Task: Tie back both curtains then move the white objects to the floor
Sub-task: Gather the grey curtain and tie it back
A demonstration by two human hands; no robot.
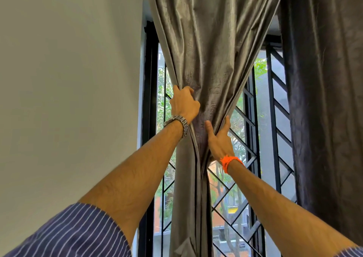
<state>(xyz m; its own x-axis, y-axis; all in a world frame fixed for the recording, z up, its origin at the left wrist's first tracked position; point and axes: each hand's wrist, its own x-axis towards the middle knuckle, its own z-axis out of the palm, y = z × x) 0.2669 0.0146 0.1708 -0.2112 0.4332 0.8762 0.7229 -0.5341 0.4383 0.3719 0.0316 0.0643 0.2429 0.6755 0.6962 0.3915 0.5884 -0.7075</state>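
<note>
Head view: left grip (pixel 184 104) clenched on bunched grey curtain (pixel 212 46) at its left edge; right grip (pixel 219 137) just below, thumb and fingers wrapping the bunch from the right. Curtain hangs before window (pixel 245 178).

Both arms raised. Left hand (pixel 183 104) higher, fingers curled into curtain (pixel 212 50); right hand (pixel 218 138) lower, thumb and fingers clasping it.
</note>
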